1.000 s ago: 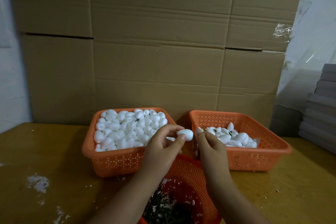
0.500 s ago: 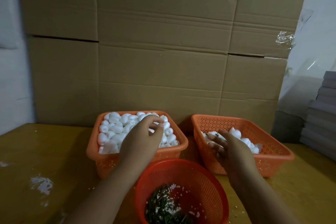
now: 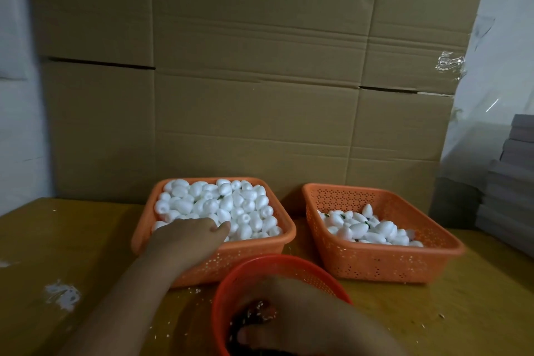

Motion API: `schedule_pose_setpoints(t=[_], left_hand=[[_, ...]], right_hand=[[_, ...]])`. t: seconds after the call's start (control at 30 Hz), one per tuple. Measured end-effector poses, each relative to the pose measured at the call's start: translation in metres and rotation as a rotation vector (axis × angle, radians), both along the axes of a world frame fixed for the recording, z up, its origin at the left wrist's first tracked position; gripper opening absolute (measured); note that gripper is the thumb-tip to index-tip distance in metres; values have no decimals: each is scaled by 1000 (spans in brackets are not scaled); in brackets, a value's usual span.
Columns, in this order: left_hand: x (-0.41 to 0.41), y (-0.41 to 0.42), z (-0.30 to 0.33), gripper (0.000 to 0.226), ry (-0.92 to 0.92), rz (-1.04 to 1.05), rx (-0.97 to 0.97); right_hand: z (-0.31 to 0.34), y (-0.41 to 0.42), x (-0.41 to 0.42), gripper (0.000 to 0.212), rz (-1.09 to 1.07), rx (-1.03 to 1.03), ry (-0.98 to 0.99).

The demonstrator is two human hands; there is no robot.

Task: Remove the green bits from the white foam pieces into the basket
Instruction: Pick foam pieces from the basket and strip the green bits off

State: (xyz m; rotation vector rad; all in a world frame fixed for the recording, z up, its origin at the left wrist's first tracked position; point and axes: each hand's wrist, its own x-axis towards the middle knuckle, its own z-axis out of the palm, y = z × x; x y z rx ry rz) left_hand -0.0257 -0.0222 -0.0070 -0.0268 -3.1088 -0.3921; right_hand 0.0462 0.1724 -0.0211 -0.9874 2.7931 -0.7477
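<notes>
Foam [image 3: 225,205]: heaped to the left tray [image 3: 284,235] rim.
Left hand [image 3: 187,238]: fingers together, lying on foam.
Right hand [image 3: 291,315]: inside round basket [image 3: 228,292]; grip unclear.

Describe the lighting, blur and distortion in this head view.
Head view: dim, warm light; the right hand over the round basket is dark and motion-blurred; the left hand and foam pieces are sharper; wide-angle bending shows along the cardboard edges.

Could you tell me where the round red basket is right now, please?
In the head view, the red basket sits bottom centre, in front of the two orange baskets, with the right hand inside it.
</notes>
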Motion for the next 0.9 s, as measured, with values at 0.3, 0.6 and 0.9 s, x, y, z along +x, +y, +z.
schedule_pose_setpoints(t=[0.3,0.6,0.9], left_hand=[[-3,0,-3,55,-71,22,101],[5,1,4,49,-69,-23,99],[-2,-1,-2,55,-135,-59,167]], right_hand=[[-28,-17,-15,50,-82,266,-128],[-15,-17,-7,41,-138,201,-70],[-3,-13,13,28,-119,101,-65]])
